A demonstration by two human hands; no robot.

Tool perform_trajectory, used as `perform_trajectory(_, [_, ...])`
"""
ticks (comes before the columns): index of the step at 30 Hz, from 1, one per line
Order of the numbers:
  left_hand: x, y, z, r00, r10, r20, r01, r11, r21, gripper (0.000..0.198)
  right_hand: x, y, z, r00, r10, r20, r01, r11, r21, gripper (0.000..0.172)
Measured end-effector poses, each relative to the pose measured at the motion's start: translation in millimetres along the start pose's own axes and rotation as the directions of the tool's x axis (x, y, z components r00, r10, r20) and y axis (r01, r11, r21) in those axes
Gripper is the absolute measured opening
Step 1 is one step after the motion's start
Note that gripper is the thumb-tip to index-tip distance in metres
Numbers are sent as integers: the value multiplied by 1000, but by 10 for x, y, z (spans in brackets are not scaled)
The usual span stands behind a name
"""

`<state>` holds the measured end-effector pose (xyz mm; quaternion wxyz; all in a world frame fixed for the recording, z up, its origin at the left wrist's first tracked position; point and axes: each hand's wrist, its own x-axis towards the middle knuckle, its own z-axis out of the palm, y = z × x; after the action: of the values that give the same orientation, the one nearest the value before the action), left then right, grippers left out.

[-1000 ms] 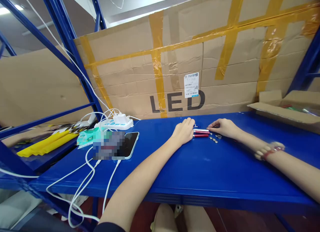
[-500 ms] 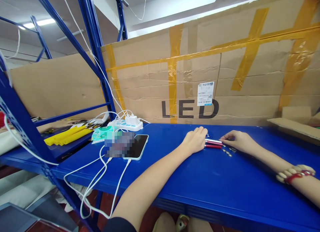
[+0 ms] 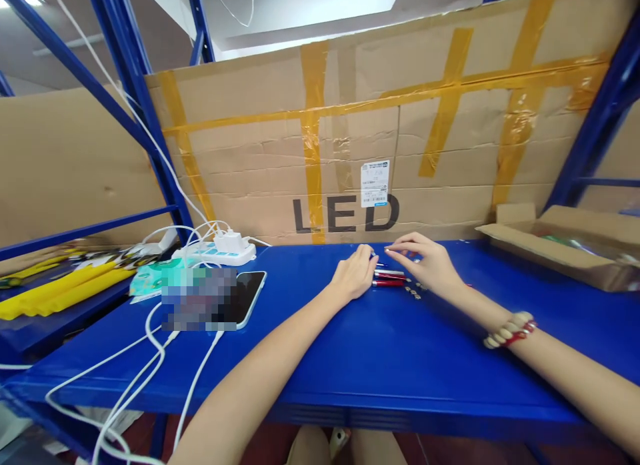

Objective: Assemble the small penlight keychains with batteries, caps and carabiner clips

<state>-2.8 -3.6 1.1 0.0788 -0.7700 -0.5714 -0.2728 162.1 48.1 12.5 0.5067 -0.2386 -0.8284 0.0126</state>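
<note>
My left hand (image 3: pixel 353 277) is closed at the middle of the blue table, its fingers curled over the left ends of several pens. A bit of blue pen shows at its fingertips. Beside it lie a red pen (image 3: pixel 389 283) and a silvery pen (image 3: pixel 393 274) with red on it, side by side. To the right of the pens are several small shiny metal pieces (image 3: pixel 413 291). My right hand (image 3: pixel 429 263) is raised just over them, thumb and finger pinched on a tiny pale piece close to the left fingertips; its kind is too small to tell.
A phone (image 3: pixel 253 290) on a charging cable lies at the left, near a green packet (image 3: pixel 153 278) and a white power strip (image 3: pixel 220 253). An open cardboard box (image 3: pixel 565 255) stands at the right. A tall cardboard sheet (image 3: pixel 240 171) walls off the back.
The view has turned to the right. My right hand has lifted from beside the small metal pieces and come toward the left fingertips, pinching something tiny. My left hand stays by the pens.
</note>
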Motion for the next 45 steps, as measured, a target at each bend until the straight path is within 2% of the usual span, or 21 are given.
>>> perform_trajectory(2, [6,-7,-3,1000,-3,23,4,999,-46,21,-12,-54,21,999,-38,6,38,999,20,26])
perform_trajectory(7, [10,-6,-4,993,73,90,-66,995,-79,19,-34,-72,34,998,-70,4,70,996,55,24])
perform_trajectory(15, [17,-7,8,991,84,102,-69,988,-137,17,-30,-65,16,999,-37,33,33,994,106,31])
perform_trajectory(21, [7,3,-11,990,79,119,-61,987,-148,17,-48,-78,40,994,-33,107,22,994,107,31])
perform_trajectory(29, [-3,0,-18,986,99,136,-89,993,-79,19,-58,-32,64,983,9,186,-23,997,73,36])
perform_trajectory(37, [9,-16,4,982,110,155,-118,992,42,21,-49,17,80,974,-2,226,-6,999,38,37])
perform_trajectory(40, [23,-21,28,994,74,82,-82,991,109,24,-14,87,28,982,58,178,-57,998,-11,34])
perform_trajectory(42, [30,-22,40,999,36,32,-41,988,148,26,14,172,-54,989,114,90,-108,991,-75,30])
perform_trajectory(45, [38,-17,47,1000,7,15,-9,980,199,26,35,339,-204,984,179,-16,-178,961,-209,24])
